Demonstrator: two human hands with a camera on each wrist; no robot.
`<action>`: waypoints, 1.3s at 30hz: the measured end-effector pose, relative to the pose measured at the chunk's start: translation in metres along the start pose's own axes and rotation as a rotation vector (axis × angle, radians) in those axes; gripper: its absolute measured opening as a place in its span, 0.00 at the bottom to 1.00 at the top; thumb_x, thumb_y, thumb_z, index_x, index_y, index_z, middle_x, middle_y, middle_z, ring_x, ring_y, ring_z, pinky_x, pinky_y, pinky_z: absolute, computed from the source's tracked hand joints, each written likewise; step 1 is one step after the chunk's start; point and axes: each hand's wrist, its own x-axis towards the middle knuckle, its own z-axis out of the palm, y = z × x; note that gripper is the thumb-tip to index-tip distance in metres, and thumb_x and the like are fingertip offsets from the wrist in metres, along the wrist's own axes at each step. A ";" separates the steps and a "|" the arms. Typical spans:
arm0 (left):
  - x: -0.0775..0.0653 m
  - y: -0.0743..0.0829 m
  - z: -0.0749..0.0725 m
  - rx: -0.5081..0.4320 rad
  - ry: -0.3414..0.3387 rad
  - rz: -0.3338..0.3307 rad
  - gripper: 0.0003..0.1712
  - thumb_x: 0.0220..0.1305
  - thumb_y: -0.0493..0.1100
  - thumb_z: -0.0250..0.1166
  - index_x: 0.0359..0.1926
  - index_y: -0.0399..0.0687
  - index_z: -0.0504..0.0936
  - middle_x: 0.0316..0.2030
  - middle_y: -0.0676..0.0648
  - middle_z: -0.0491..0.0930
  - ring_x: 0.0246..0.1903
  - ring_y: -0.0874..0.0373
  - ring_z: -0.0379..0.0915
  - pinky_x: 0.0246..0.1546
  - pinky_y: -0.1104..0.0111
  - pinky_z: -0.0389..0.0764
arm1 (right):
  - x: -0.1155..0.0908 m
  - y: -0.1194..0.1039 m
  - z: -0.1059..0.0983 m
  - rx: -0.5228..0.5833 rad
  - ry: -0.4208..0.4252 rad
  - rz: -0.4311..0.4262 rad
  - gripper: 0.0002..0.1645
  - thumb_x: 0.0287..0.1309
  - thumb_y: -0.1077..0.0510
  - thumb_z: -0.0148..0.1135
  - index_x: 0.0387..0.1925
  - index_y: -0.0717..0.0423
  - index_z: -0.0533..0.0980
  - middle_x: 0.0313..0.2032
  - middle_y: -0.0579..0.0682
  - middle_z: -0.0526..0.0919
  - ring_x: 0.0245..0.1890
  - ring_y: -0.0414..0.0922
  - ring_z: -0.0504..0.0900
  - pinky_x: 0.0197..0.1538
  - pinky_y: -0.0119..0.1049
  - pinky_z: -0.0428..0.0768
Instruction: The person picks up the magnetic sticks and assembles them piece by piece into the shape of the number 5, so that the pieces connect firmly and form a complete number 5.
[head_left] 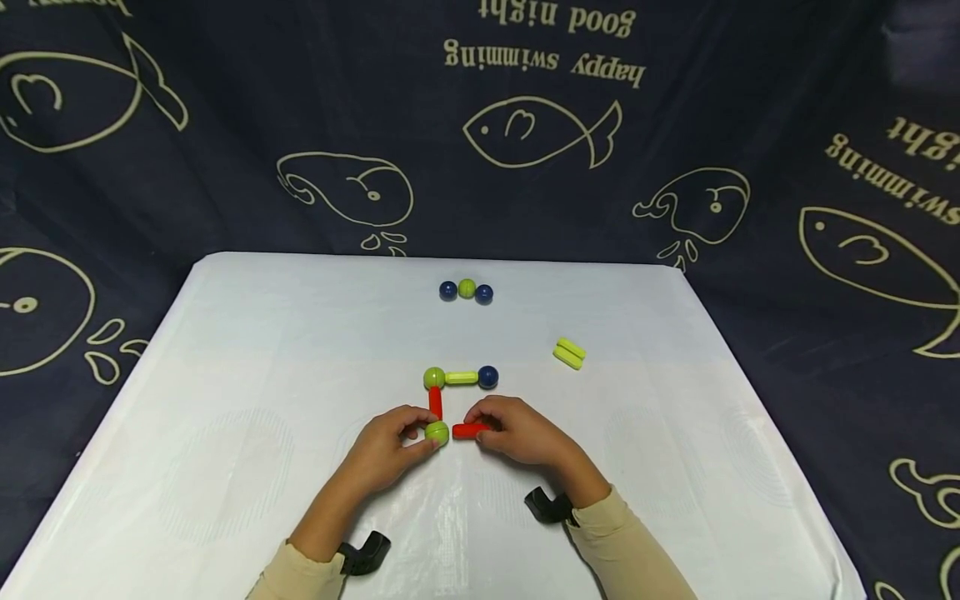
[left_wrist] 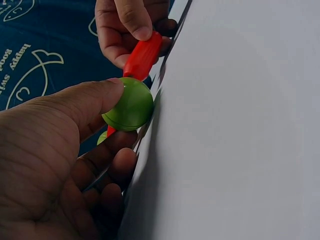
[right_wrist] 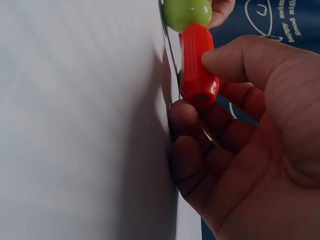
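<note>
My left hand pinches a green ball between thumb and fingers. From that ball a red rod runs away to a second green ball. A yellow-green rod links the second ball to a dark blue ball on its right. Between thumb and fingers my right hand holds another red rod, its end pointing at the near green ball. A narrow gap shows between them in the head view, while the rod overlaps the ball in the left wrist view.
At the far side of the white table sit a dark blue ball, a green ball and another blue ball. Two yellow-green rods lie side by side to the right. A dark printed cloth hangs behind.
</note>
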 end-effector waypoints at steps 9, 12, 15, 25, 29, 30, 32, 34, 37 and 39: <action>0.000 -0.001 -0.001 -0.003 0.002 -0.015 0.14 0.57 0.43 0.75 0.45 0.54 0.85 0.34 0.60 0.78 0.34 0.60 0.74 0.37 0.67 0.75 | 0.004 -0.002 0.003 0.002 0.003 -0.011 0.14 0.57 0.66 0.61 0.44 0.50 0.80 0.37 0.41 0.79 0.38 0.40 0.74 0.45 0.36 0.73; 0.000 -0.001 -0.001 -0.001 0.003 -0.010 0.14 0.57 0.43 0.75 0.45 0.54 0.85 0.34 0.60 0.78 0.34 0.60 0.73 0.37 0.67 0.74 | 0.004 -0.003 0.003 0.001 0.004 -0.010 0.14 0.56 0.66 0.61 0.44 0.51 0.80 0.36 0.41 0.79 0.37 0.40 0.74 0.44 0.36 0.73; -0.001 -0.001 -0.002 0.001 0.005 -0.002 0.14 0.57 0.43 0.75 0.45 0.54 0.85 0.34 0.60 0.78 0.34 0.60 0.73 0.37 0.67 0.74 | 0.005 -0.002 0.003 0.009 0.007 -0.012 0.14 0.56 0.66 0.61 0.44 0.52 0.80 0.36 0.40 0.78 0.37 0.39 0.75 0.44 0.36 0.74; 0.000 0.000 -0.001 -0.009 0.002 -0.009 0.14 0.58 0.43 0.75 0.45 0.54 0.85 0.34 0.61 0.78 0.34 0.60 0.73 0.37 0.67 0.74 | 0.003 0.005 -0.004 0.075 0.026 0.011 0.14 0.57 0.67 0.60 0.45 0.56 0.80 0.39 0.45 0.81 0.34 0.40 0.76 0.41 0.35 0.76; 0.000 0.000 -0.001 -0.009 0.000 -0.012 0.14 0.58 0.43 0.75 0.46 0.54 0.85 0.36 0.61 0.80 0.35 0.60 0.74 0.38 0.66 0.75 | 0.003 0.009 -0.013 0.089 0.048 0.033 0.13 0.59 0.66 0.61 0.46 0.57 0.80 0.41 0.47 0.81 0.35 0.41 0.75 0.41 0.35 0.76; 0.000 0.000 -0.001 -0.007 -0.001 -0.014 0.14 0.58 0.43 0.75 0.46 0.54 0.85 0.36 0.61 0.80 0.35 0.60 0.74 0.38 0.66 0.76 | 0.003 0.011 -0.016 0.087 0.054 0.037 0.13 0.60 0.66 0.61 0.46 0.57 0.79 0.41 0.47 0.81 0.36 0.41 0.76 0.41 0.36 0.76; 0.000 0.000 -0.001 -0.007 -0.004 -0.014 0.14 0.58 0.43 0.75 0.46 0.55 0.85 0.37 0.61 0.80 0.35 0.60 0.74 0.39 0.66 0.76 | 0.005 0.014 -0.021 0.083 0.072 0.050 0.12 0.61 0.65 0.61 0.47 0.57 0.79 0.41 0.48 0.81 0.36 0.41 0.76 0.41 0.35 0.76; 0.000 0.000 -0.001 -0.008 -0.006 -0.011 0.14 0.58 0.43 0.75 0.45 0.55 0.85 0.36 0.61 0.80 0.35 0.61 0.74 0.38 0.66 0.76 | 0.009 0.017 -0.029 0.084 0.095 0.060 0.12 0.62 0.65 0.61 0.47 0.58 0.79 0.41 0.48 0.82 0.37 0.42 0.77 0.41 0.36 0.77; 0.000 -0.001 0.000 -0.012 -0.007 -0.009 0.14 0.58 0.43 0.75 0.45 0.55 0.85 0.35 0.61 0.79 0.34 0.61 0.74 0.38 0.67 0.75 | 0.017 0.022 -0.041 0.072 0.132 0.081 0.12 0.62 0.65 0.61 0.47 0.57 0.79 0.41 0.48 0.82 0.37 0.42 0.78 0.40 0.37 0.77; 0.000 -0.001 0.000 -0.014 -0.007 -0.009 0.13 0.58 0.43 0.75 0.45 0.55 0.85 0.34 0.60 0.79 0.34 0.60 0.73 0.37 0.67 0.75 | 0.024 0.024 -0.050 0.055 0.154 0.085 0.12 0.62 0.64 0.61 0.47 0.58 0.80 0.42 0.49 0.82 0.38 0.43 0.78 0.39 0.38 0.77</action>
